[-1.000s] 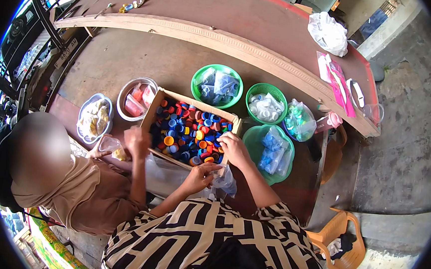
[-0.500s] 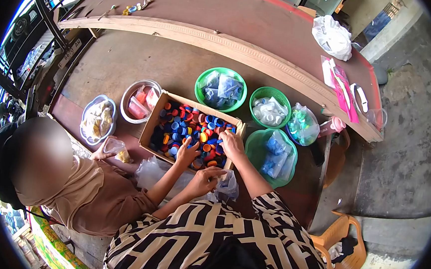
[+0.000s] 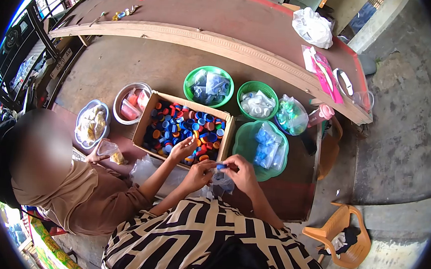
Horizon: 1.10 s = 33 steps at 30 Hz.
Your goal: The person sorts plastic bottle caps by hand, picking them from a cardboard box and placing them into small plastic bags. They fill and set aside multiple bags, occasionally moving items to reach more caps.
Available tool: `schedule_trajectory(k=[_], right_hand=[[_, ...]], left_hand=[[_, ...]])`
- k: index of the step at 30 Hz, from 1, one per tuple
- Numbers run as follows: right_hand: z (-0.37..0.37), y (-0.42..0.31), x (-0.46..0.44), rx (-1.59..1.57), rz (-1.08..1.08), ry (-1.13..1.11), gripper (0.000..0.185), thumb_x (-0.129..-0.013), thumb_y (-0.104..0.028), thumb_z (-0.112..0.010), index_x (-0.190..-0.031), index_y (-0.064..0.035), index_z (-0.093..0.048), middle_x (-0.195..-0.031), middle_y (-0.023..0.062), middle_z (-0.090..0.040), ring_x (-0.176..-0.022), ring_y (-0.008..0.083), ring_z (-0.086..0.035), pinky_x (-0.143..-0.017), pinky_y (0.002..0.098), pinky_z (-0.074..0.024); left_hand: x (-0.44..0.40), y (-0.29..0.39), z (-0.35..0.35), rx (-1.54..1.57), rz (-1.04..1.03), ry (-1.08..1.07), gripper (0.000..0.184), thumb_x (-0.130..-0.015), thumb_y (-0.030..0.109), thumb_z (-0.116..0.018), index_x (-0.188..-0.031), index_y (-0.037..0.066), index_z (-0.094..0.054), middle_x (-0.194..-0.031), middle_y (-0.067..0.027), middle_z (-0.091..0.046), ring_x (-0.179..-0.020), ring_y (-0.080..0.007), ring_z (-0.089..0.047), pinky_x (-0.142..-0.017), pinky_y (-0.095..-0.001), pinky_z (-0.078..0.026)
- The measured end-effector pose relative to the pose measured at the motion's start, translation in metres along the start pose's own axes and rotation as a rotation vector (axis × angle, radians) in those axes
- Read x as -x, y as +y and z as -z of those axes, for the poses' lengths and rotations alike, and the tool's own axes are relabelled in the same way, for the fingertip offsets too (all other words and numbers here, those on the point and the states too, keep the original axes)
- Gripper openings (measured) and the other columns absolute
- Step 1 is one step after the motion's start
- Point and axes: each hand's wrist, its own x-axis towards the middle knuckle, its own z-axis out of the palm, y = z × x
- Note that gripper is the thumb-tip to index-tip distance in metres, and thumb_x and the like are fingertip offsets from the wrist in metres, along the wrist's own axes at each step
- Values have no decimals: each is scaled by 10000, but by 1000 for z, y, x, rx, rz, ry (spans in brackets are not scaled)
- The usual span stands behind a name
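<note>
holding: right hand (image 3: 242, 174), fingers narrow on a blue cap (image 3: 221, 166); cap near the 4 o'clock corner of the cardboard box (image 3: 228, 138).
left hand (image 3: 200, 176): fingers narrow on a clear bag (image 3: 224, 182), just beside the right hand.
box contents: loose mixed caps (image 3: 168, 126), mostly blue, red and orange.
co-worker's upper hand (image 3: 183, 150): over the near side of the box, palm up.
co-worker's lower hand (image 3: 100, 151): at a small bag (image 3: 108, 148), 8 o'clock from the box.
containers on bench (image 3: 283, 197), clock read from the box: bowl of red bags (image 3: 143, 86), 10; green basket of blue bags (image 3: 187, 88), 1; green basket of white bags (image 3: 238, 105), 2; aqua basin (image 3: 259, 175), 3.
</note>
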Motion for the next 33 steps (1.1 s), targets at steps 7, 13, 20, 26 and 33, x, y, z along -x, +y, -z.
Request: schedule_trajectory(k=[7, 13, 20, 26, 33], right_hand=[[12, -24, 25, 484, 273, 1, 247, -761, -133, -749, -980, -58, -661, -1021, 72, -570, -966, 305, -527, -855, 402, -430], [10, -11, -2, 324, 225, 168, 177, -837, -165, -685, -808, -27, -578, -951, 110, -523, -934, 314, -528, -823, 416, -427], [-16, 56, -89, 388, 251, 35, 52, -840, -58, -623, -880, -24, -615, -963, 111, -579, -964, 321, -566, -829, 400, -467], [-59, 107, -163, 624, 239, -93, 413, -829, 13, -526, -1231, -76, -569, -1179, 134, -544, -1044, 324, -574, -900, 419, -468], [-68, 120, -178, 803, 156, -225, 405, -863, -46, -488, -1249, -153, -547, -1198, 133, -555, -1072, 345, -564, -901, 452, -450]], left_hand=[[9, 10, -9, -88, -93, -6, 391, -810, -61, -483, -1175, -21, -616, -1147, -117, -593, -671, -138, -656, -566, -251, -551], [15, 18, -5, -102, -91, 36, 399, -806, -59, -480, -1170, 5, -631, -1132, -111, -600, -671, -140, -657, -578, -254, -550], [18, 13, -1, -55, -55, -8, 431, -784, -72, -460, -1164, 23, -639, -1135, -107, -602, -680, -158, -669, -600, -268, -566], [12, 12, 5, -28, -123, -9, 420, -764, -82, -453, -1123, 9, -651, -1096, -122, -618, -624, -161, -664, -570, -284, -556], [3, 9, 11, 22, -27, -9, 412, -761, -57, -469, -1118, 24, -658, -1113, -119, -621, -634, -166, -675, -588, -283, -562]])
